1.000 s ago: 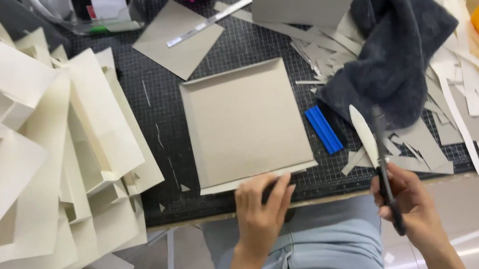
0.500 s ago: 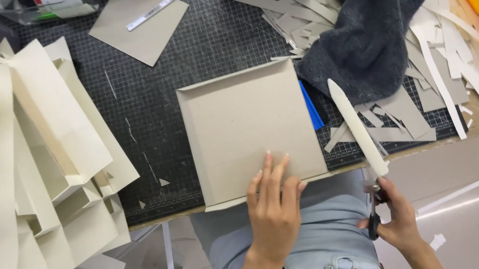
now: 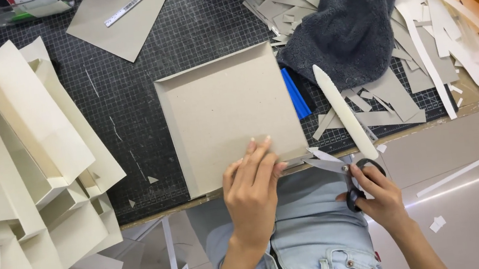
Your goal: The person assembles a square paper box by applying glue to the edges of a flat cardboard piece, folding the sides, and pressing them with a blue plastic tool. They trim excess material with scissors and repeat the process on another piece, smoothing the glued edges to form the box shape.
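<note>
A: What does the left hand (image 3: 253, 196) do?

B: It lies flat, fingers spread, on the near edge of the grey cardboard tray (image 3: 228, 114). It presses the tray down and does not grasp it; the fingers are open.

A: And where is this tray?

B: It is on the dark cutting mat (image 3: 128, 118), in the middle, with its near edge close to the table edge. The low folded walls point up.

A: The right hand (image 3: 378, 193)?

B: It is closed around the handles of the scissors (image 3: 335, 171), with the fingers through the black loops. The blades are open a little and their tips are at the near right corner of the tray.

A: What is beside the tray?

B: Just at its right side there is a blue flat piece (image 3: 294, 94), and near it a white bone folder (image 3: 343, 109) lies slanted on the mat edge. Behind them is a dark grey towel (image 3: 359, 16) among many cardboard strips (image 3: 422, 39). On the left are stacked pale folded cardboard pieces (image 3: 23, 155). At the far side a metal ruler (image 3: 132, 1) lies on a grey cardboard sheet (image 3: 117, 28).
</note>
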